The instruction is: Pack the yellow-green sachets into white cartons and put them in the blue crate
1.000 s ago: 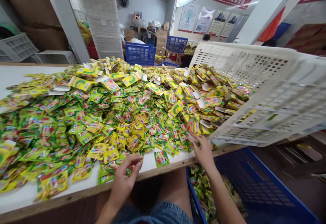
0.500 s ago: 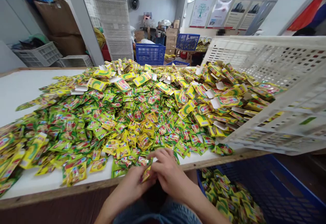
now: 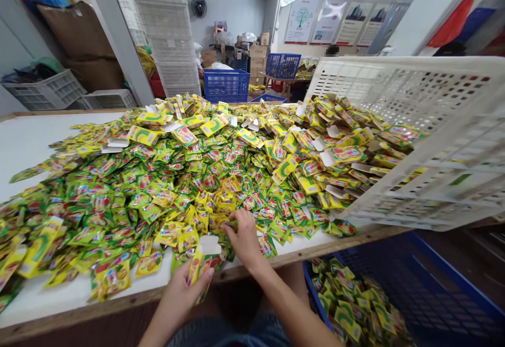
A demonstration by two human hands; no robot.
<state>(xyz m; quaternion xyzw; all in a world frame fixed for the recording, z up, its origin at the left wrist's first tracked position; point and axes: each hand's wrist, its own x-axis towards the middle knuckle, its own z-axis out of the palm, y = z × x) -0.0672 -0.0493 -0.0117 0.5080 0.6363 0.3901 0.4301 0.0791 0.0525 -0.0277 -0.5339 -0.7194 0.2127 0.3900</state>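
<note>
My left hand (image 3: 183, 291) is closed around a small yellow cardboard box (image 3: 194, 269), its white end flap (image 3: 210, 244) standing up. A green-and-red sachet (image 3: 210, 264) shows against the box, under or beside the thumb; I cannot tell whether it is inside. Ahead and to the right, my right hand (image 3: 246, 239) pinches at a yellow sachet (image 3: 233, 224) at the near side of the heap. Around it lie more yellow sachets (image 3: 189, 238) and a broad pile of green sachets (image 3: 100, 199).
Flat yellow boxes (image 3: 307, 181) spill from a tipped white plastic crate (image 3: 445, 141) at the right. Below the wooden table edge (image 3: 315, 249), a blue crate (image 3: 430, 289) holds many filled-looking yellow boxes (image 3: 355, 305). Blue baskets (image 3: 226, 85) and stacked white crates (image 3: 169, 31) stand behind.
My hands were together at the table edge and have parted. The left has moved left with the box, now plainly seen with its flap up; the right has reached forward into the yellow sachets.
</note>
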